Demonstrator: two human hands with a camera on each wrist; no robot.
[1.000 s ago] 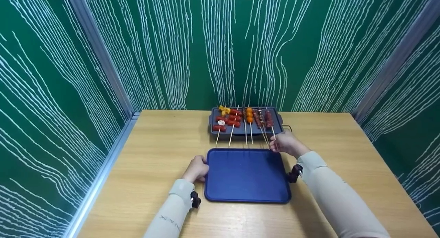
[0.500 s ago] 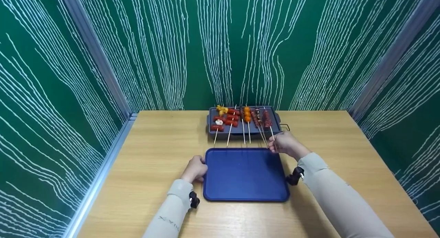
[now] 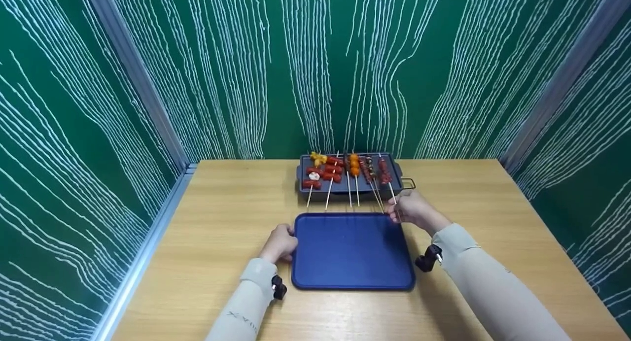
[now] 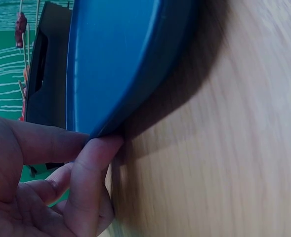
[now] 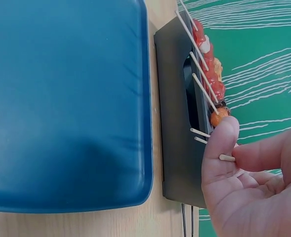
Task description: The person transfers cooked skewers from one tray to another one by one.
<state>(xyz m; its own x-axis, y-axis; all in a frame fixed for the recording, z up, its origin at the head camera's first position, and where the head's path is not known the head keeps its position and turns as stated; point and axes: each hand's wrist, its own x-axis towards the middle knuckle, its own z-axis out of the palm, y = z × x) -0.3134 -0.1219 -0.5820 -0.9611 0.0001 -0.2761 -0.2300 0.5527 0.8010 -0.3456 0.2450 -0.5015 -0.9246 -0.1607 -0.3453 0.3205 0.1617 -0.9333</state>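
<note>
My left hand point(image 3: 280, 241) pinches the left edge of a blue rectangular tray point(image 3: 352, 252) between thumb and fingers, as the left wrist view also shows. My right hand point(image 3: 413, 210) pinches the stick of a meat skewer point(image 3: 384, 172), the rightmost on the dark grill point(image 3: 349, 188). In the right wrist view the stick's end point(image 5: 227, 158) pokes out between thumb and finger. The meat lies over the grill's right side; whether it touches the plate I cannot tell. Left of it are orange balls on a skewer point(image 3: 354, 164) and red sausage skewers point(image 3: 333, 171).
Several sticks overhang the grill's front, close to the tray's far edge. A wire handle point(image 3: 408, 184) sticks out at the grill's right. Both stand on a wooden table point(image 3: 222, 198), with a green patterned wall point(image 3: 296, 85) behind.
My right hand has shifted slightly right and toward me, and the meat skewer has moved a little with it. The left hand stays on the tray's edge. The head view has shifted slightly.
</note>
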